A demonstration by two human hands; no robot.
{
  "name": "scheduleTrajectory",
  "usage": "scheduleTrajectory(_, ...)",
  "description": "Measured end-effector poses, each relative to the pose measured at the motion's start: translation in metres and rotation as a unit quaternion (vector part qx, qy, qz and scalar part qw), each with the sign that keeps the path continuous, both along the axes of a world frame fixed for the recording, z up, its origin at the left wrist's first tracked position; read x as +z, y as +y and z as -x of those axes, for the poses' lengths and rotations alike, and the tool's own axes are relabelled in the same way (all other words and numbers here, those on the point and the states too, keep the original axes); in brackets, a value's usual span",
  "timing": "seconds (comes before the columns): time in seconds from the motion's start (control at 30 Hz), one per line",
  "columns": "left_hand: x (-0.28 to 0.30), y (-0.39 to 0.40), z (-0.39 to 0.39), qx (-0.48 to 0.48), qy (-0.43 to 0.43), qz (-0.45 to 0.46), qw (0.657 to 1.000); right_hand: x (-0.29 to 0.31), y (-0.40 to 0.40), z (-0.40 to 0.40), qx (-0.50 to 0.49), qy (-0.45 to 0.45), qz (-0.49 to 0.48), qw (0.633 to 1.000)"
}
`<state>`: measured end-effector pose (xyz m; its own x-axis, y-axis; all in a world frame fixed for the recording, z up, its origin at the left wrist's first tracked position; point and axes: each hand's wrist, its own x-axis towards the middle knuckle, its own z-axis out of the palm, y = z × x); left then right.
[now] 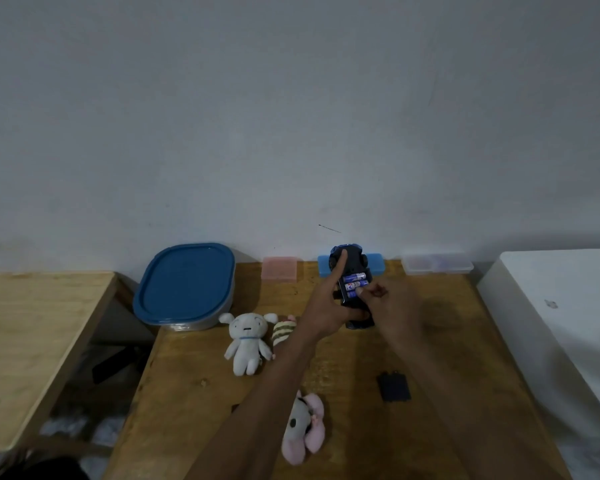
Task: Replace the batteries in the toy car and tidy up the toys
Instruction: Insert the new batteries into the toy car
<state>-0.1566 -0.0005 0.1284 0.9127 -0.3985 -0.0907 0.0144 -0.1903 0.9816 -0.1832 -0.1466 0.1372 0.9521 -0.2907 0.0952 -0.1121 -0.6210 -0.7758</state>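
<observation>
The dark blue toy car (352, 263) is held upside down above the wooden table (187, 393), its battery bay uncovered. Blue batteries (355, 285) lie in the bay. My left hand (329, 306) grips the car from the left, index finger stretched along its underside. My right hand (387, 304) pinches at the lowest battery with its fingertips. The black battery cover (394, 386) lies on the table nearer to me. A white plush (246, 337), a striped plush (283, 329) and a pink-and-grey plush (303, 427) lie on the table.
A blue-lidded container (186, 284) stands at the table's back left. Along the wall sit a pink box (279, 268), a blue box (376, 263) and a clear box (437, 263). A second wooden table (32, 334) stands left, a white surface (561, 306) right.
</observation>
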Motion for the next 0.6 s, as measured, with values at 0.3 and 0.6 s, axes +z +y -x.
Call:
scheduleTrajectory(0.3,-0.007,-0.004,0.004,-0.005,0.027,-0.025,0.999,-0.064,-0.032,0.032,-0.131,0.065,-0.057,0.988)
scheduleTrajectory(0.6,-0.020,-0.005,0.012,-0.005,0.056,-0.002,0.998,-0.140,-0.035,0.072,-0.044,0.331,0.084,0.939)
